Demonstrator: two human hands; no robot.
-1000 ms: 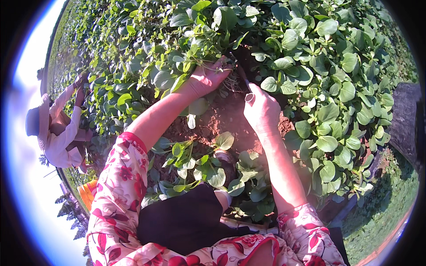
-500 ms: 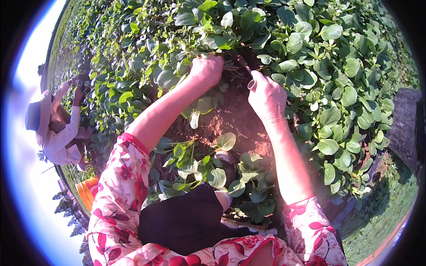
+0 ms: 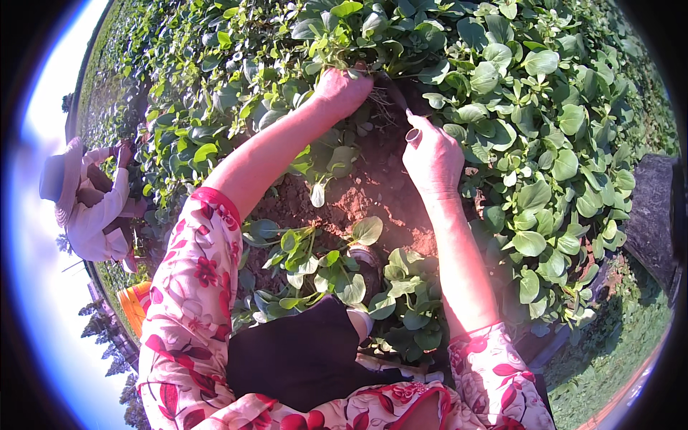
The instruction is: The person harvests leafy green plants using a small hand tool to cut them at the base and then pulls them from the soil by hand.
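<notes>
My left hand (image 3: 345,92) is closed around the stems of a bunch of leafy greens (image 3: 347,50) at the top middle. Thin pale roots (image 3: 383,106) hang beside its fingers. My right hand (image 3: 434,159) grips a hand tool whose round, tube-like handle end (image 3: 413,136) sticks out by the thumb. The tool's narrow dark blade (image 3: 393,92) points up toward the roots, close to my left hand; whether it touches them I cannot tell. Below both hands lies bare reddish soil (image 3: 365,190). Loose-looking greens (image 3: 315,265) lie nearer my body.
Dense leafy plants (image 3: 530,193) cover the ground right and left. At the far left another person (image 3: 93,201) in a hat bends over the plants. An orange container (image 3: 134,307) stands behind that person, and a dark object (image 3: 652,222) is at the right edge. My shoe (image 3: 365,261) shows among leaves.
My left hand has moved slightly up and right with the greens, and more roots show beside it. My right hand has barely moved. The other person's arms have lowered somewhat.
</notes>
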